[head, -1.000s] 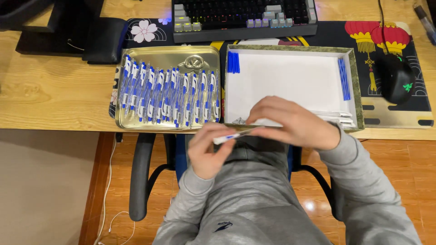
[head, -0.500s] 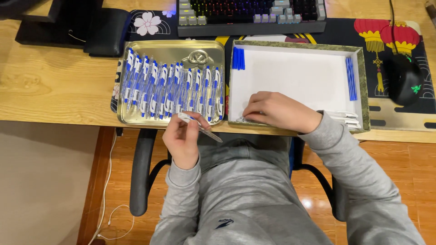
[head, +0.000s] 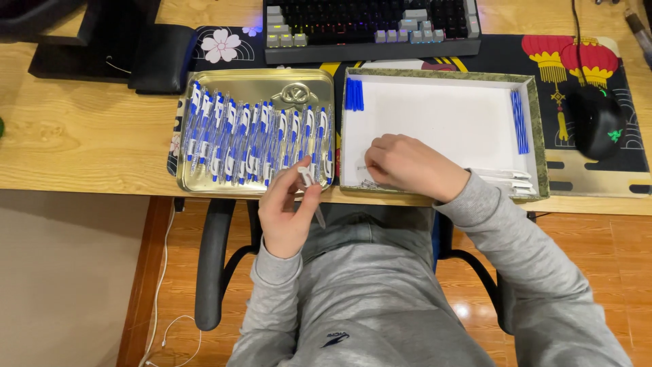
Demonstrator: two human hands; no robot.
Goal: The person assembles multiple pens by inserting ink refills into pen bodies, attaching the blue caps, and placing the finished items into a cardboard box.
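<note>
Left hand (head: 288,216): gripping clear pen barrel (head: 310,185), just below gold tray (head: 255,85).
Right hand (head: 411,165): fingers curled, inside white box (head: 441,119), touching small parts.

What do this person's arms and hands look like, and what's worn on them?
Both arms are in long grey sweatshirt sleeves with ribbed cuffs at the wrists. The left hand and right hand are bare: no gloves, rings or watch show.

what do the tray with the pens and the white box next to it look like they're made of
The tray looks like metal, probably tin, with a glossy gold finish: it mirrors the pens and has an embossed emblem. The box looks like cardboard: thin straight walls, matte white inside, a patterned paper-like rim. The pens seem clear and blue plastic.
</note>
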